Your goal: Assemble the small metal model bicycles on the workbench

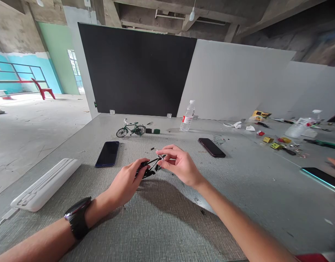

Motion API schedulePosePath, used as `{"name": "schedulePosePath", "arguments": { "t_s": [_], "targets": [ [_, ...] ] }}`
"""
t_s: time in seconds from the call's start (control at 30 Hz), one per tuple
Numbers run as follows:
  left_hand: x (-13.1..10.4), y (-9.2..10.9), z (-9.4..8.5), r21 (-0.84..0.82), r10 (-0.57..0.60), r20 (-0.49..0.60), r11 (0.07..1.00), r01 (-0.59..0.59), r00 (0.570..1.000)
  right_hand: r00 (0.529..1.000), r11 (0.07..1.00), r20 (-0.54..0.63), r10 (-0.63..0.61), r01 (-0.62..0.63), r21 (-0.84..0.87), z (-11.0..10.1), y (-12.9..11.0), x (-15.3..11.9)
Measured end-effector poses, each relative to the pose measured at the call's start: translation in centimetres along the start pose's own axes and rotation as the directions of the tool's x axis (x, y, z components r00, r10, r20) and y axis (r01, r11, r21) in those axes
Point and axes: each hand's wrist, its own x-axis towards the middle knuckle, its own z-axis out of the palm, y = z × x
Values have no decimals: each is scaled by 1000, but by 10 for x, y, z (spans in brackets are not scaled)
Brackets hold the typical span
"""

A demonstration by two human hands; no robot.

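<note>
Both hands pinched the small black metal bicycle frame (148,168), left hand (126,183) steadying it on the grey tabletop (162,222) while right hand (179,163) gripped its far end.

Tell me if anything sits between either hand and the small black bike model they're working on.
Nothing visible does. The left hand and the right hand both already grip the small black bike model directly, with its middle showing between them. The dark phone lies off to the side.
</note>
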Motion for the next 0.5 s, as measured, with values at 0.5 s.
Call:
{"name": "schedulePosePath", "arguments": {
  "t_s": [0.5],
  "targets": [
    [1,-4,1,-50,-8,10,999,8,1000,960,835,98,-263,277,-476,-8,3,3]
  ]
}}
